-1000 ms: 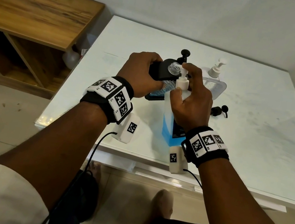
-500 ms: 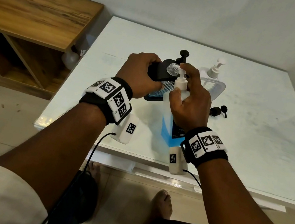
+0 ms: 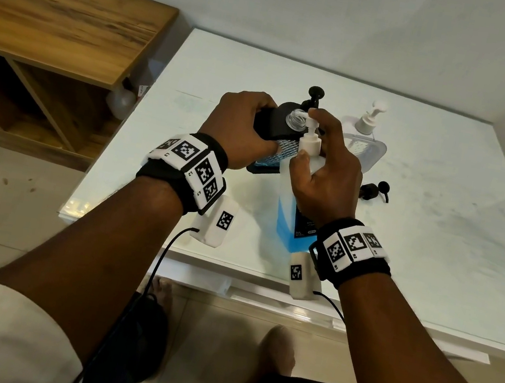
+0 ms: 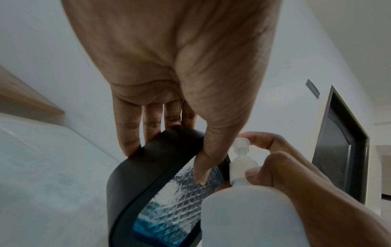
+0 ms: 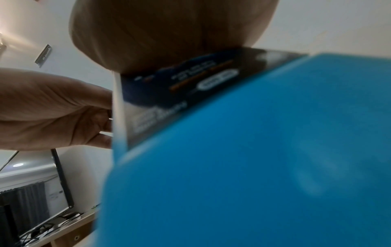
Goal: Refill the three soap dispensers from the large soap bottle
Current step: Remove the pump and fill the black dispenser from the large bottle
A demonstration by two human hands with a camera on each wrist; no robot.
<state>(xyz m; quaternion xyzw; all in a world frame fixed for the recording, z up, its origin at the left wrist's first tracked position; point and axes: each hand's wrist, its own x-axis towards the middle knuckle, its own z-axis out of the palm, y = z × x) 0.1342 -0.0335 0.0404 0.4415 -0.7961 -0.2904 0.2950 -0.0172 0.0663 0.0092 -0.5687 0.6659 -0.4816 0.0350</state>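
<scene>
My left hand (image 3: 239,125) grips a black soap dispenser (image 3: 271,123) on the white table; its neck (image 3: 294,119) is open with no pump. In the left wrist view, the thumb lies on the black dispenser's (image 4: 148,175) textured window, which shows blue soap low down. My right hand (image 3: 325,170) holds the large soap bottle (image 3: 285,217), tilted toward the dispenser, with a finger on its white pump (image 3: 310,134) and the nozzle at the open neck. The right wrist view is mostly filled by the large bottle (image 5: 253,150).
A clear dispenser with a white pump (image 3: 364,143) stands at the back right. Another black pump head (image 3: 315,93) rises just behind the held dispenser. A loose black pump (image 3: 374,191) lies right of my hands. A wooden shelf (image 3: 55,21) stands left of the table (image 3: 441,224).
Almost nothing has moved. Both hands keep their holds; the right fingers have shifted slightly on the pump head beside the open neck.
</scene>
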